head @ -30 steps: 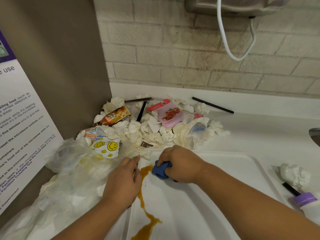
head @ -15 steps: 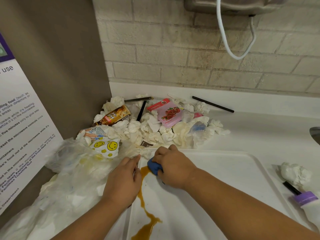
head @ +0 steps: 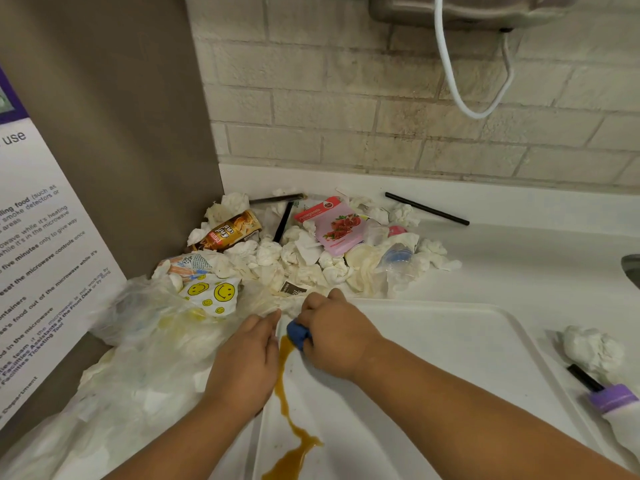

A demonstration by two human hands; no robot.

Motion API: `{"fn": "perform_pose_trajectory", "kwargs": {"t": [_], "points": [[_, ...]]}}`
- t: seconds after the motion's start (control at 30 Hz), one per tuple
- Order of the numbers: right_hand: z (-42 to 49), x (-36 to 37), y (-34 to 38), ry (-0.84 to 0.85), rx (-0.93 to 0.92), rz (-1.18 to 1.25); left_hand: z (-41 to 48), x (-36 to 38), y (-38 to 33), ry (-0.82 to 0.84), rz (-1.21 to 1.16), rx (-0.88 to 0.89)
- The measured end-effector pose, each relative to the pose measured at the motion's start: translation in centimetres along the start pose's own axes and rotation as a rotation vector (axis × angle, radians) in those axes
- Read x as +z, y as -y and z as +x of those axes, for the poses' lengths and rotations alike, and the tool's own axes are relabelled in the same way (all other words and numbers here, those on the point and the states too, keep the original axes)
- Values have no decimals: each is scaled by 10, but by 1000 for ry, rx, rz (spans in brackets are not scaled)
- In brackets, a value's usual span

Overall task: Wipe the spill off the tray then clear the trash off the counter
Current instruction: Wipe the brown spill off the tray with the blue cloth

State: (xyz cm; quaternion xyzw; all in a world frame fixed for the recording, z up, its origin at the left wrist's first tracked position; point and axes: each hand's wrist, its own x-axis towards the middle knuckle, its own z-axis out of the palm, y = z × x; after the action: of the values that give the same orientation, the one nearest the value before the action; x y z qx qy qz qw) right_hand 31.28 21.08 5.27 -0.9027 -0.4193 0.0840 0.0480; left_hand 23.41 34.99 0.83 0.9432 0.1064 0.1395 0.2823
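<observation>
Notice (head: 41, 254) at 9 o'clock, leaning on a brown panel (head: 121, 133). Below it, at 7 to 8, a clear bag (head: 138, 358) lies crumpled on the white counter (head: 519, 265).

My left hand (head: 246, 365) lies flat with its fingers straight, gripping nothing, on the bag and the tray's left rim.

The spill (head: 291, 434), a brown streak, runs along the tray's left side from the cloth toward 6 and pools near the frame's bottom edge.

My right hand (head: 337, 337) is clenched round a blue cloth (head: 298, 334) and presses it onto the top end of the spill, in the tray's 11 o'clock corner.

The tray (head: 450, 358) is white and fills the 5 o'clock area.

The trash (head: 294, 258) is piled in the counter corner at 12 of the hands, touching the tray's far rim: crumpled tissues, wrappers, a smiley-print paper (head: 214, 292).

A black straw (head: 426, 208) lies alone at 1, against the backsplash. Behind it is a brick wall (head: 381, 116), with a white cable (head: 453, 81) looping down at 1.

At 3 to 4, right of the tray: a tissue wad (head: 592, 348) and a purple-capped bottle (head: 614, 400).
</observation>
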Motion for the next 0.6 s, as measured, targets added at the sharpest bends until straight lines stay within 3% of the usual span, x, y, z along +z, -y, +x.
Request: {"fn": "perform_pose_trajectory", "kwargs": {"t": [0.23,0.6], "points": [[1,-3,4,2,5,44,-1,-1,0,-3,14,-1],[-6,4,11,19,-145,53,0,1,4,13,-6,11]]}}
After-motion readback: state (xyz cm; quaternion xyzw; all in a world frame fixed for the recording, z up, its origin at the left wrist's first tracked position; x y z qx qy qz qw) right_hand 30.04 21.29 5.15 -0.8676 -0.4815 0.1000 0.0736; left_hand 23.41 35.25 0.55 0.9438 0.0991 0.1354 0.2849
